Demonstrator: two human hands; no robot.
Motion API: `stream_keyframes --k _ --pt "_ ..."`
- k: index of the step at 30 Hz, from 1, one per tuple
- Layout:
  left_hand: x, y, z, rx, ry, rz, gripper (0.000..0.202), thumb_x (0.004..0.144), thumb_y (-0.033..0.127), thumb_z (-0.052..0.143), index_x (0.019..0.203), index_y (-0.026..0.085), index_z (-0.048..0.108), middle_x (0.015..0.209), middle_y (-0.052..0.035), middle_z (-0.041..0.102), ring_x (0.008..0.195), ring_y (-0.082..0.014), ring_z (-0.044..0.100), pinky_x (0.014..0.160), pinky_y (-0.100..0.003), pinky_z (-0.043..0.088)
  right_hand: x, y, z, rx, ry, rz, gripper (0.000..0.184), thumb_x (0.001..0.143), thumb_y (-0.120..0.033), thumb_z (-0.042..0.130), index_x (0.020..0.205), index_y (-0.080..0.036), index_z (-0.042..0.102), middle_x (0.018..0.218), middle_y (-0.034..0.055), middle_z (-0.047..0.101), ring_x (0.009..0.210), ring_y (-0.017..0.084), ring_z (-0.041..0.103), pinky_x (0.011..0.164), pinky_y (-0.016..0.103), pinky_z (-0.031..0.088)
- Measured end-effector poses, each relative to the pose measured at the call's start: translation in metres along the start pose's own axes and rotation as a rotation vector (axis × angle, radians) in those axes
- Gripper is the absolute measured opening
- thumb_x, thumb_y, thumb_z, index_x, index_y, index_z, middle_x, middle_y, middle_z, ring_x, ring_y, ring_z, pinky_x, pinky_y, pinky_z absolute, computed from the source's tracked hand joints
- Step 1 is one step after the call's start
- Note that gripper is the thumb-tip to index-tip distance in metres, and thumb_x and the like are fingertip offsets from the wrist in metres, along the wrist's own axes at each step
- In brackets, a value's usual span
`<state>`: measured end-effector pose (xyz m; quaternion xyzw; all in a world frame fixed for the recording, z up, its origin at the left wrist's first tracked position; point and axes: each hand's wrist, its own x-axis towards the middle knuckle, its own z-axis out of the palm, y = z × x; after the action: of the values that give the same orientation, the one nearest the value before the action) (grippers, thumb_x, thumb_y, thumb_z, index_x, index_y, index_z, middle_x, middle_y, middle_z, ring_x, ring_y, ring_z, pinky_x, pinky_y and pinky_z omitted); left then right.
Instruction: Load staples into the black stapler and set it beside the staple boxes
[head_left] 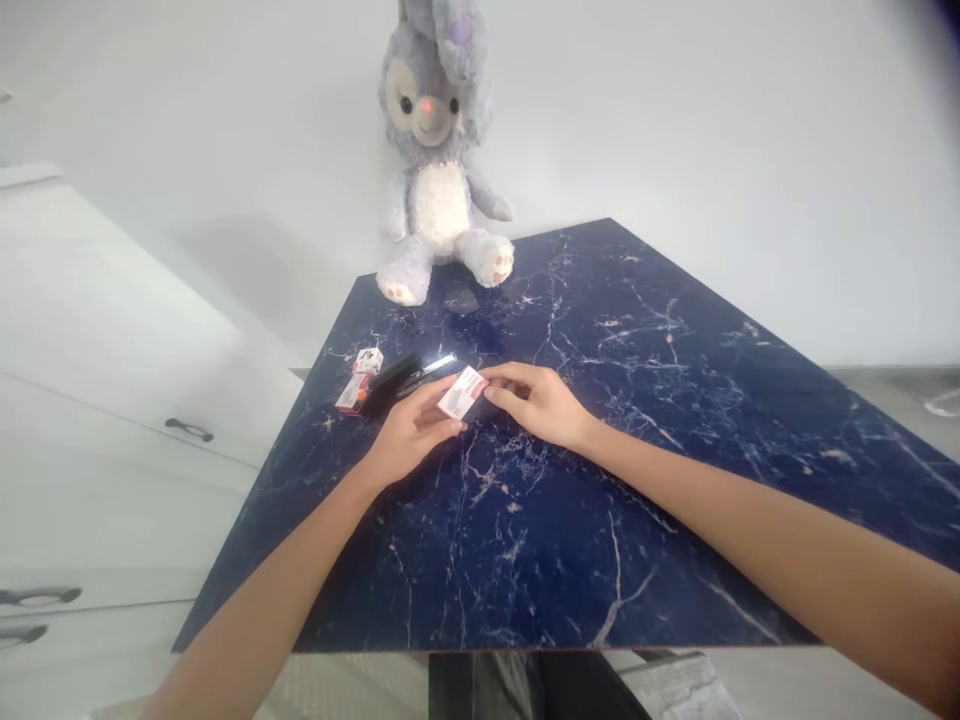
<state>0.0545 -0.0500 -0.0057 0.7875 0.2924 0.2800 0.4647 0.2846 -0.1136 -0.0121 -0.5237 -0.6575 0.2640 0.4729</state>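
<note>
A small red and white box is held between both hands just above the dark blue marbled table. My left hand grips its near end with curled fingers. My right hand pinches its far end with thumb and fingers. Just left of the hands lies a black stapler with a shiny metal part. Two more small red and white boxes sit beside the stapler on its left.
A grey plush rabbit sits at the table's far edge against the white wall. White drawers with dark handles stand to the left of the table. A dark table leg shows under the near edge.
</note>
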Motion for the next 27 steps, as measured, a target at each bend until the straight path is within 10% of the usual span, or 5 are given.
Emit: stream_keyframes --k 6,12,15,20,27 --pt "-0.004 0.014 -0.007 0.562 0.230 0.026 0.045 0.091 0.046 0.065 0.130 0.025 0.064 0.061 0.0050 0.062 0.058 -0.0147 0.060 0.067 -0.028 0.052 0.000 0.006 0.004 -0.038 0.054 0.082 0.042 0.091 -0.029 0.058 0.132 -0.021 0.055 0.087 0.0001 0.072 0.064 0.014 0.063 0.069 0.030 0.052" --pt "0.000 0.000 -0.063 0.747 0.813 -0.004 0.030 0.096 0.034 0.053 0.120 0.021 0.066 0.102 -0.0058 0.073 0.095 -0.0206 0.067 0.093 -0.033 0.050 -0.002 0.002 0.003 -0.153 0.032 0.125 0.041 0.093 -0.033 0.053 0.132 -0.019 0.057 0.065 -0.0049 0.063 0.060 0.016 0.061 0.064 0.030 0.047" --pt "0.000 -0.018 -0.099 0.797 0.730 -0.227 0.050 0.087 0.041 0.065 0.132 0.019 0.062 0.125 -0.0122 0.067 0.103 -0.0250 0.067 0.095 -0.036 0.051 -0.006 -0.003 0.005 -0.223 0.020 0.114 0.065 0.094 -0.033 0.050 0.154 -0.013 0.033 0.054 -0.0085 0.055 0.054 0.017 0.059 0.062 0.031 0.046" --pt "-0.005 -0.031 -0.129 0.648 0.380 -0.546 0.069 0.081 0.064 0.066 0.136 0.022 0.061 0.110 -0.0076 0.075 0.083 -0.0239 0.073 0.071 -0.030 0.053 -0.008 -0.003 0.008 -0.276 -0.071 0.049 0.070 0.096 -0.033 0.048 0.159 -0.013 0.024 0.057 -0.0076 0.057 0.056 0.018 0.060 0.063 0.031 0.045" --pt "-0.007 -0.042 -0.135 0.549 0.554 -0.468 0.051 0.077 0.039 0.073 0.125 0.023 0.068 0.111 -0.0062 0.074 0.078 -0.0195 0.071 0.070 -0.028 0.053 -0.007 -0.005 0.009 -0.328 -0.179 0.025 0.056 0.097 -0.031 0.048 0.151 -0.017 0.039 0.062 -0.0063 0.060 0.060 0.018 0.061 0.065 0.031 0.044"
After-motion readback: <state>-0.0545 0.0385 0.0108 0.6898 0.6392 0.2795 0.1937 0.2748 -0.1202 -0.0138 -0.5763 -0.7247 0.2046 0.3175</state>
